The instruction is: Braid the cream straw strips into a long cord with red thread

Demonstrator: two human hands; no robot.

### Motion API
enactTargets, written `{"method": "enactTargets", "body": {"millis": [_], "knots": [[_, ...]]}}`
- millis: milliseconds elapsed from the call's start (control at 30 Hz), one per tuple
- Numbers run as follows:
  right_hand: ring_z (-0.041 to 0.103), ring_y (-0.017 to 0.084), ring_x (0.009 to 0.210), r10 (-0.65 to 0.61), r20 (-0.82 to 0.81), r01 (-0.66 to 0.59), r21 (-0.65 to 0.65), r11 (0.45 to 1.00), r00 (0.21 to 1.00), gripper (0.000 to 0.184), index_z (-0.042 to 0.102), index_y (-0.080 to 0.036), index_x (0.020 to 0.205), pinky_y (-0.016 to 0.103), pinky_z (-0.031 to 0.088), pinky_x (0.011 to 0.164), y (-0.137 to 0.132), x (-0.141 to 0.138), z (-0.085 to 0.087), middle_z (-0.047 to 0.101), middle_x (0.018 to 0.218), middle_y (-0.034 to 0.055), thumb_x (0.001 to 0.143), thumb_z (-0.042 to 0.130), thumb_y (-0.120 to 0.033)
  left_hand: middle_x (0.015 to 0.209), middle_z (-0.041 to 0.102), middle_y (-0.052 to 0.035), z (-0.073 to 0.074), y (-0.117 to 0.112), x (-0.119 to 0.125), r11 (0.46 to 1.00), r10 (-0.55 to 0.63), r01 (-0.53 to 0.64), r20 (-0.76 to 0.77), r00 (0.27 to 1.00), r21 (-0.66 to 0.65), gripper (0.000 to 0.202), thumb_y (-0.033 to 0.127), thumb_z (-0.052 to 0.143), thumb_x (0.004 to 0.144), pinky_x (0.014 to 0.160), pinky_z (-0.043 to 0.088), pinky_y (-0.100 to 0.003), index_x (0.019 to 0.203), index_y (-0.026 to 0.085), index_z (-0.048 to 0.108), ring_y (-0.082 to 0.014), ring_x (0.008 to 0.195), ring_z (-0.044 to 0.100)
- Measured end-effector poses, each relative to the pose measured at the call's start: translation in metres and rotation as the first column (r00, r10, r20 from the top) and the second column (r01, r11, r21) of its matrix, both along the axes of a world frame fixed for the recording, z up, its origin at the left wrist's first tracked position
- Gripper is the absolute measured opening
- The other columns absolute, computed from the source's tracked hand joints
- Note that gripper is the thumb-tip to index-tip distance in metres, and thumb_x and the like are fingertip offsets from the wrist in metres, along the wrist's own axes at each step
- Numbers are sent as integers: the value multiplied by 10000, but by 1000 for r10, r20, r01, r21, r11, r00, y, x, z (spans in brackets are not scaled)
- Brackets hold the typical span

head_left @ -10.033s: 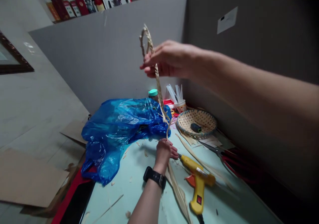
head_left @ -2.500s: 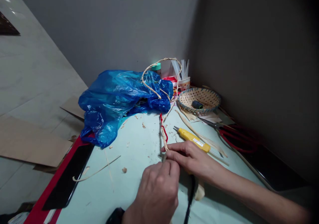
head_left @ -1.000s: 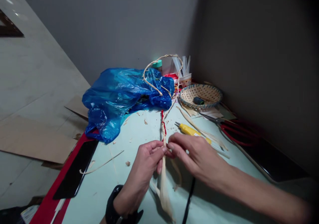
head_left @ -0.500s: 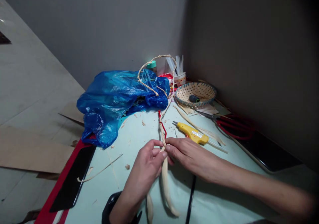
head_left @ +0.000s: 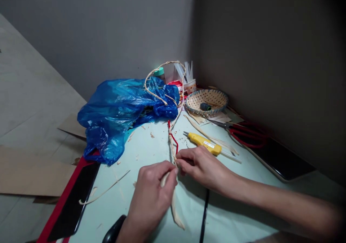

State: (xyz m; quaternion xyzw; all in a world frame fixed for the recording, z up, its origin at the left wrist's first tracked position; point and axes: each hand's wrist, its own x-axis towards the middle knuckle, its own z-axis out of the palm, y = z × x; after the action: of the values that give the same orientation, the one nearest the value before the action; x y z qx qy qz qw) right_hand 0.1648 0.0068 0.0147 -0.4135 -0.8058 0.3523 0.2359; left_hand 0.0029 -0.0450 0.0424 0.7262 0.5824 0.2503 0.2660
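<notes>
Left hand: The person's left hand (head_left: 151,189) is pinching a loose, flat strand of pale straw-like fibre (head_left: 177,214) between thumb and forefinger; a black wristband (head_left: 115,228) is showing at the wrist.
Right hand: The bare right hand (head_left: 201,163) is gripping the lower end of a thin, cream-coloured braided fibre cord (head_left: 171,142) with its fingertips, just beside the left.
Braided cord: It is running away from the fingers over the pale green tabletop (head_left: 146,151), then curling into a wide loop overlapping the bag and jar in this view. A bright red yarn (head_left: 174,140) is lying along it.
Woven basket: A shallow, round, cream-coloured basket with a blue-bound rim (head_left: 193,99) is holding a dark spool (head_left: 205,107).
Patterned cup: A small white cup with orange markings (head_left: 190,87) is holding a bunch of upright translucent white sticks (head_left: 188,71).
Lidded jar: A jar with a turquoise lid (head_left: 159,71) is standing behind the bag; its contents are staying too dim to make out.
Blue bag: A crumpled, shiny blue plastic bag (head_left: 116,106) is bulging at the left, hiding most of what it is holding.
Beside the right hand: A yellow glue gun (head_left: 202,142) is lying near red-handled scissors (head_left: 248,134).
</notes>
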Motion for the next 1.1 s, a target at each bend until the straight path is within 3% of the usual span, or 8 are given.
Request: {"method": "enactTargets", "body": {"millis": [133, 267, 400, 500, 600, 667, 800, 1100], "knots": [[365, 72, 539, 56, -135, -76, -145, 987, 989, 296, 466, -151, 602, 214, 265, 512, 4, 3, -3, 402, 541, -50, 879, 467, -252, 689, 633, -48, -19, -8, 15, 943, -162, 241, -315, 935, 230, 244, 126, 401, 866, 544, 331, -274, 738, 158, 607, -159, 587, 567], [395, 78, 546, 74, -204, -128, -271, 954, 976, 312, 504, -146, 631, 213, 285, 506, 4, 4, -3, 502, 589, -35, 900, 466, -299, 704, 652, -70, -26, -11, 20, 928, -183, 306, -456, 871, 212, 226, 119, 424, 844, 540, 317, -302, 775, 154, 636, -197, 594, 586], [459, 96, 601, 65, -227, -122, -248, 961, 972, 291, 569, -140, 688, 222, 328, 559, 3, 3, 3, 609, 683, -9, 915, 459, -286, 576, 573, -6, -10, -5, 8, 984, 28, -6, -116, 993, 180, 326, 284, 472, 892, 546, 321, -268, 598, 178, 566, -130, 543, 508], [492, 110, 623, 67, -204, -116, -234, 965, 977, 306, 600, -141, 710, 229, 338, 578, 2, 4, 6, 615, 676, -5, 926, 450, -298, 749, 607, -14, -4, 3, 1, 963, 251, -259, 96, 963, 81, 256, 338, 453, 915, 661, 378, -256, 764, 183, 590, -136, 703, 542], [529, 123, 654, 76, -203, -124, -237, 963, 976, 306, 590, -142, 741, 234, 359, 598, 2, 4, 6, 639, 714, 10, 938, 428, -312, 807, 576, -3, -12, 9, 3, 974, 177, -112, 351, 920, -196, 203, 356, 440, 924, 714, 408, -243, 872, 189, 544, -120, 749, 537], [527, 130, 654, 86, -176, -121, -200, 972, 981, 296, 572, -145, 748, 239, 359, 598, 1, 5, 6, 630, 721, 19, 939, 416, -309, 739, 513, 26, -20, 11, 6, 924, 173, 67, 565, 807, -378, 206, 380, 428, 925, 553, 371, -202, 877, 192, 497, -76, 581, 451], [509, 132, 654, 112, -64, -117, -92, 989, 992, 266, 572, -149, 780, 245, 334, 591, 0, 7, 8, 599, 724, 26, 936, 396, -273, 705, 433, 55, -32, 12, 10, 851, 276, 186, 719, 638, -492, 214, 415, 481, 896, 395, 127, -177, 937, 205, 465, -40, 456, 220], [416, 112, 519, 10, 413, -96, 188, 977, 911, 268, 540, -165, 688, 269, 215, 519, -7, 12, 13, 559, 609, 34, 901, 411, -264, 482, 409, 37, -30, 12, 7, 949, 138, -10, 386, 912, -315, 373, 320, 433, 889, 511, 263, -219, 548, 169, 444, -81, 490, 334]]}}
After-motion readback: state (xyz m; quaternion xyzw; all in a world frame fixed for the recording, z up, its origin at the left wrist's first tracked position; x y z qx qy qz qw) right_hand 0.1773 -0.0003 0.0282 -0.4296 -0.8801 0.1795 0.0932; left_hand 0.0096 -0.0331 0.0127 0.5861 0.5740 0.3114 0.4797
